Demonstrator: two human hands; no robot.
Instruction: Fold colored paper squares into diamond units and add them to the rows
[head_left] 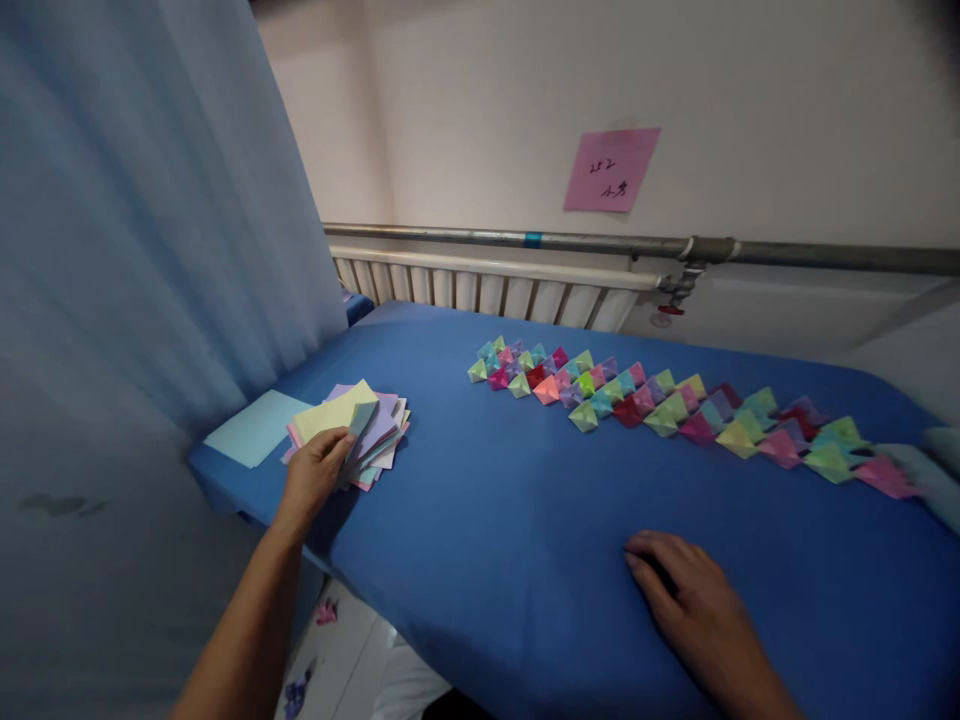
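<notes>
Paper stack (386, 432) pinched at near edge by left hand (313, 472).

Right hand (694, 590) nearest: fingers loosely curled, thumb apart, no object seen in grasp, over bare blue cloth (480, 540) on desk; contact with cloth can't tell. Left hand: thumb and fingers closed on edge of grey-blue sheet (363, 424) at top of stack, sheet between fingertips, rest of stack beneath and beyond them. Stack is thin, flat, matte paper, loosely fanned, corners uneven; pale yellow sheet (334, 410) on top, then lilac, pink, white, aqua edges. Light blue paper (259, 428), flat, smooth, just left of stack. Floor (352, 650) below desk edge: pale tiles, crumpled-looking pink piece (326, 611), dark purple piece (297, 692).

Farther: folded paper pieces (600, 392), pointed, diamond-like, multicolour, in slanting rows across desk; right end blurred. Soft blue curtain (150, 250) hangs at left. Behind desk: ribbed cream radiator (487, 290), worn metal pipe (600, 242), red valve handle (673, 310). Pink handwritten note (613, 170) on smooth pale wall (465, 110).
</notes>
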